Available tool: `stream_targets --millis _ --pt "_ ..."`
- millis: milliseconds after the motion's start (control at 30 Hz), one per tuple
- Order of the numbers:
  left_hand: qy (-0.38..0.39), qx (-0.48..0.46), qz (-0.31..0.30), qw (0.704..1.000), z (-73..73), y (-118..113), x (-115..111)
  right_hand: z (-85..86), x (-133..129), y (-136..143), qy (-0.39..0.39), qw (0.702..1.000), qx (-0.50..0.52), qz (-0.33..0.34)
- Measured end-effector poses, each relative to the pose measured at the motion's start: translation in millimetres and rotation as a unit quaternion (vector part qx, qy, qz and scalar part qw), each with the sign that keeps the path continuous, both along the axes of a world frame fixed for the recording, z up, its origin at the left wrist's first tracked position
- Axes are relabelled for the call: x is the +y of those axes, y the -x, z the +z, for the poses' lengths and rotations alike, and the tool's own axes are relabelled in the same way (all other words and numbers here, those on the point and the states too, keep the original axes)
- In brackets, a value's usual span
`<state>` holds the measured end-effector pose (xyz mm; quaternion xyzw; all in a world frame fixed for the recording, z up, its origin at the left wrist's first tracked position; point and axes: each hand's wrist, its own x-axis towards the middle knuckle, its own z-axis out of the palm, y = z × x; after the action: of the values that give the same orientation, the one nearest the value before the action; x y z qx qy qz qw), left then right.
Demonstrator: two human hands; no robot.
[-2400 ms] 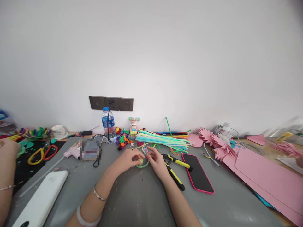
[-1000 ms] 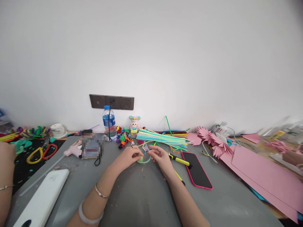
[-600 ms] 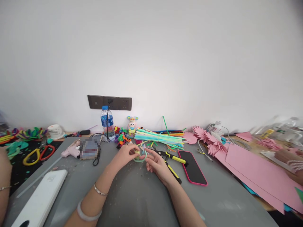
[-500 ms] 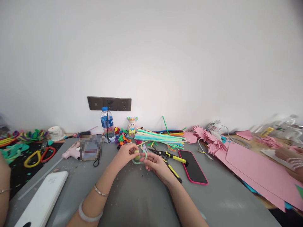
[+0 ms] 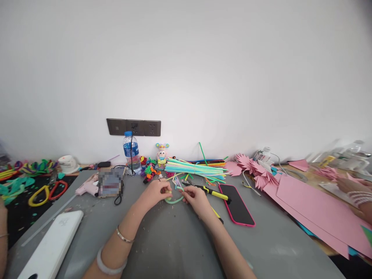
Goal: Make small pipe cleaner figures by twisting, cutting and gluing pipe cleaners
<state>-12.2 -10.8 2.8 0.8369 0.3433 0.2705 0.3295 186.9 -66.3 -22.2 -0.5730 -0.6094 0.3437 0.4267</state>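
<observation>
Between my hands a pale green pipe cleaner (image 5: 175, 201) curves in a loop just above the grey table. My left hand (image 5: 158, 192) pinches one part of it, where a small yellowish coiled piece shows at the fingertips. The other end is pinched by my right hand (image 5: 195, 197). Just behind my fingers are a heap of pastel pipe cleaners (image 5: 194, 169) and some short cut pieces. Pliers with yellow and black handles (image 5: 216, 193) lie beside and partly under my right hand.
A phone (image 5: 236, 205) in a pink case lies right of the pliers. Left are a water bottle (image 5: 131, 155), a glue gun (image 5: 88, 186), a long white object (image 5: 54, 246) and scissors (image 5: 39, 196). Pink paper sheets (image 5: 314, 209) cover the right side. Co-workers' arms show at both edges.
My right hand has turned and closed from spread fingers into a pinch. The pipe cleaner's free end has come down, and its loop now opens wider between my hands.
</observation>
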Motion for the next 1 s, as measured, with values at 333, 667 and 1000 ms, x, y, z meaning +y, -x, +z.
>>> stream_targets --millis 333,667,1000 --pt "0.026 0.013 -0.011 1.000 -0.1 2 1 14.0 23 -1 -0.038 0.994 -0.098 0.018" --pt "0.032 0.038 0.032 0.998 10.5 2 -6 -3.1 42 4 -0.023 0.995 -0.095 0.015" --pt "-0.008 0.062 0.030 0.998 14.2 3 -10 -7.6 45 6 -0.051 0.994 -0.086 0.031"
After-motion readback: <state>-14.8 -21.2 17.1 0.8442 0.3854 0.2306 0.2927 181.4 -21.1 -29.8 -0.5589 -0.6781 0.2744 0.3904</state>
